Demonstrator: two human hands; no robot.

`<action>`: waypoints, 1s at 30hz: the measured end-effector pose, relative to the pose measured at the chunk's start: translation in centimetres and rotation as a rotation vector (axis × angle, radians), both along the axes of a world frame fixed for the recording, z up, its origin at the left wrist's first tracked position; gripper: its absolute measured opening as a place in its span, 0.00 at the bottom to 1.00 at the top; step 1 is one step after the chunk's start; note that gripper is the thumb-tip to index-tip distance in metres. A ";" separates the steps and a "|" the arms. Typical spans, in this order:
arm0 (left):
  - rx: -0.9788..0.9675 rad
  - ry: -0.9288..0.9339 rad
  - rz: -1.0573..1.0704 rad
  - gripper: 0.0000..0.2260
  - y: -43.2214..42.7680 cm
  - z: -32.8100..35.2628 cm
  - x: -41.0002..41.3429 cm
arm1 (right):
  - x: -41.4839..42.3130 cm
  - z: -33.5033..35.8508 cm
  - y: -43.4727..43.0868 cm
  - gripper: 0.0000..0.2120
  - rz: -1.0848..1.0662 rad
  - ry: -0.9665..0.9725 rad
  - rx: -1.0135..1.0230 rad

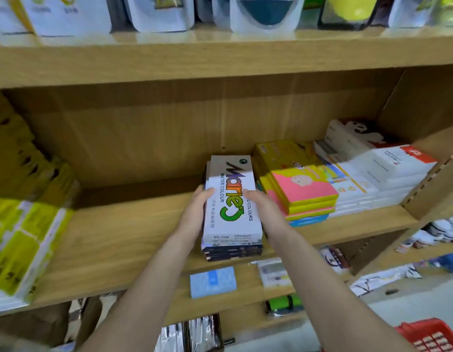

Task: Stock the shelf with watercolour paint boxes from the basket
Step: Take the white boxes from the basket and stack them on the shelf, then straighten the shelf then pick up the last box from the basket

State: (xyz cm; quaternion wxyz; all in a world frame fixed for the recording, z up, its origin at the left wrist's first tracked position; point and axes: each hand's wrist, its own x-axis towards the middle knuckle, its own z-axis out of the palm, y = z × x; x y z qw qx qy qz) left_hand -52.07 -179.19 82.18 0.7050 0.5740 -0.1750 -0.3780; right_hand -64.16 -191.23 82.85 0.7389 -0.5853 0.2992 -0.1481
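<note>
We see a stack of watercolour paint boxes [231,199] lying flat on the wooden shelf [118,237], its near end at the shelf's front edge. The boxes are long, thin cardboard rectangles — the top one white and glossy with "Marie's WATER COLOUR" and "12 COLOURS" printed lengthwise, the ones beneath showing only dark end flaps. The left hand [195,212] presses against the stack's left side, fingers close together and curled over the top edge. The right hand [264,209] clasps the right side the same way, thumb tip resting on the top box. Just beside the stack on the right sit flat pink and yellow boxes [306,191], then white cartons [388,171]. On the left stand crinkly yellow-green plastic packs [24,237]. A red plastic lattice basket [433,336] shows at the bottom right corner, well apart from the shelf.
</note>
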 end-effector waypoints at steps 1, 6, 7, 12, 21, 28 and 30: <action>0.012 -0.060 0.003 0.07 0.9 -0.2 -0.4 | -0.6 -0.2 0.6 0.11 -0.048 -0.025 -0.007; 0.074 -0.293 -0.038 0.27 5.4 -2.9 -4.7 | -5.5 -3.2 6.0 0.27 -0.061 -0.134 -0.294; 0.086 -0.306 -0.026 0.32 5.4 -3.7 -5.0 | -5.4 -3.8 6.6 0.27 -0.062 -0.126 -0.363; 0.073 -0.293 0.043 0.23 1.4 -4.0 -4.2 | -2.6 -2.9 4.7 0.17 -0.168 -0.090 -0.426; 0.163 -0.394 -0.004 0.35 -0.7 -4.3 -3.9 | -9.2 -6.2 4.4 0.22 -0.238 0.203 -0.769; 0.205 -1.162 0.268 0.24 3.3 -2.7 -8.6 | -16.0 -8.3 1.1 0.22 -0.106 0.409 -0.994; 0.122 -1.276 0.175 0.20 3.1 -3.9 -12.4 | -19.5 -10.3 -0.4 0.22 -0.147 0.520 -0.973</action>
